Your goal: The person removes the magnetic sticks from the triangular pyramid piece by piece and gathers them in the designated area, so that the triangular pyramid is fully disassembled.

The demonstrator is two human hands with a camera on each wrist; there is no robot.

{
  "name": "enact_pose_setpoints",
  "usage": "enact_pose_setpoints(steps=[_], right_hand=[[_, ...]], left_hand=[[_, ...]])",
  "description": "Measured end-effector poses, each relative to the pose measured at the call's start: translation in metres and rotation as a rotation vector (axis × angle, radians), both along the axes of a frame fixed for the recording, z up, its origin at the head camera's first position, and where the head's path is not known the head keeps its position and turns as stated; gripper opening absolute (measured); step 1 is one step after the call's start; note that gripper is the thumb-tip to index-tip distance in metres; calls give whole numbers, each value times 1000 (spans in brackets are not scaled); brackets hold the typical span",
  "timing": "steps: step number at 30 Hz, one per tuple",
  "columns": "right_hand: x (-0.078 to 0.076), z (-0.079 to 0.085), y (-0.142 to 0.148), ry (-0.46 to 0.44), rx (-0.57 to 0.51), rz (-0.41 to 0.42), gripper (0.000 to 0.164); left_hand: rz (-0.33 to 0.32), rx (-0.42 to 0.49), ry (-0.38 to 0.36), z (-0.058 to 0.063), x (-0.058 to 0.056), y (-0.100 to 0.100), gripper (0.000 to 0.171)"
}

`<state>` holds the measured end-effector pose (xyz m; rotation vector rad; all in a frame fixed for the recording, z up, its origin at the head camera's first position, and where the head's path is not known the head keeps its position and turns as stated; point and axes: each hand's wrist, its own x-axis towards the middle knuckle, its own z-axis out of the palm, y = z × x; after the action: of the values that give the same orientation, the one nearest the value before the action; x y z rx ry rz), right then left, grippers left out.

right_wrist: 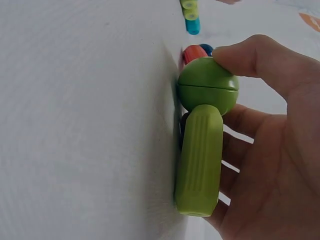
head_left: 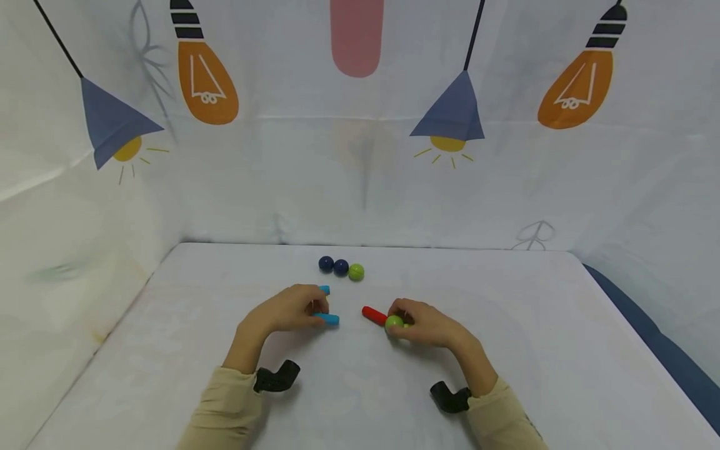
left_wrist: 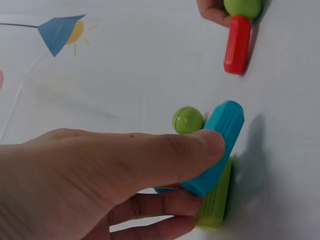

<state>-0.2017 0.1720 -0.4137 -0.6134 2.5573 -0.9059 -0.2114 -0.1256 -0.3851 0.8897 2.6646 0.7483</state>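
My left hand [head_left: 294,307] pinches a blue ridged stick [left_wrist: 220,145] between thumb and fingers. Behind that stick, in the left wrist view, lies a green stick [left_wrist: 215,202], partly hidden. A second blue stick end [head_left: 324,290] shows past the left fingers in the head view. With thumb and fingers, my right hand [head_left: 429,324] grips a green ball [right_wrist: 207,86] with a seam round its middle. A yellow-green stick [right_wrist: 200,160] meets the ball on its near side. Against the ball's other side lies a red stick [head_left: 374,315], pointing toward the left hand.
Farther back on the white table [head_left: 360,387] sit two dark blue balls [head_left: 340,267] and a green ball [head_left: 356,272] in a row. A white printed curtain [head_left: 292,175] hangs behind the table. Black wrist devices [head_left: 277,377] sit at both cuffs.
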Motion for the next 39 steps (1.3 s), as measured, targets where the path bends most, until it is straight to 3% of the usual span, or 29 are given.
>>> enact_pose_setpoints(steps=[9,16,22,26,30,34,39], right_hand=[[-1,-2,1,-23,0,5,23],[-1,-2,3,-40,-2,29,25],[1,0,4,-41,-9,45,26],[1,-1,4,-40,-2,46,27],[0,-1,4,-29,3,55,27],[-1,-2,6,-6,-6,73,27],[1,-3,8,11,-25,96,27]], left_hand=[[69,-54,-91,2,-3,-8,13],[158,-134,-78,2,-4,-11,16],[169,-138,-52,1,-2,-10,16],[121,-100,26,3,3,-2,14],[37,-61,108,0,6,19,13],[-51,-49,182,-12,6,49,24],[-93,-105,259,-29,6,76,34]])
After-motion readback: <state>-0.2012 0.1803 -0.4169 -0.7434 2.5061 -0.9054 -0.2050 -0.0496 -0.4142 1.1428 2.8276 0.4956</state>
